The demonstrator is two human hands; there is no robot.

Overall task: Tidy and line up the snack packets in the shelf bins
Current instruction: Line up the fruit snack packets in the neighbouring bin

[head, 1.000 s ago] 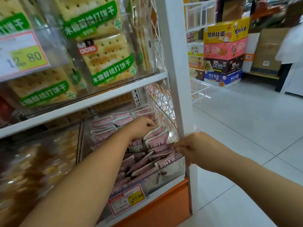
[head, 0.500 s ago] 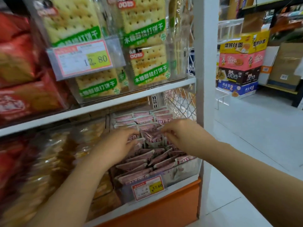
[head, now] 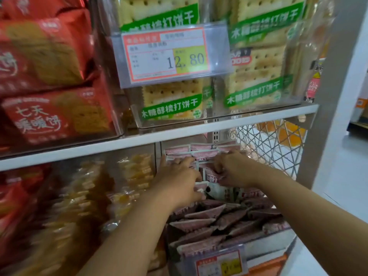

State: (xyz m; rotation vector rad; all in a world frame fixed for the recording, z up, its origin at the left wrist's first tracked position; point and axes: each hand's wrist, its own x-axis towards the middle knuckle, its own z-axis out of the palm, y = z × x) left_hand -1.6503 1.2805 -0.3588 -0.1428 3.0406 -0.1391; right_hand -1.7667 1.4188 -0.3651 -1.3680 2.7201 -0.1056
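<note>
Your right hand (head: 233,170) pinches a pink packet (head: 211,174); just left of that grip, your left hand (head: 179,182) lies among other packets (head: 203,154), grip unclear.

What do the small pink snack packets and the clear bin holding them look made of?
The small pink snack packets: likely thin plastic film, matte, crimped edges. The clear bin: seemingly rigid plastic, glossy; packets show through its front wall.

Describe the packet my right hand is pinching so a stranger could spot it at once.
Find the white shelf board under the 12.80 price tag; below its right end sits a clear bin of pink packets. The wanted packet stands upright mid-bin, pinched by the right hand. Unlike the packets lying tilted in front, its lettered face shows.
</note>
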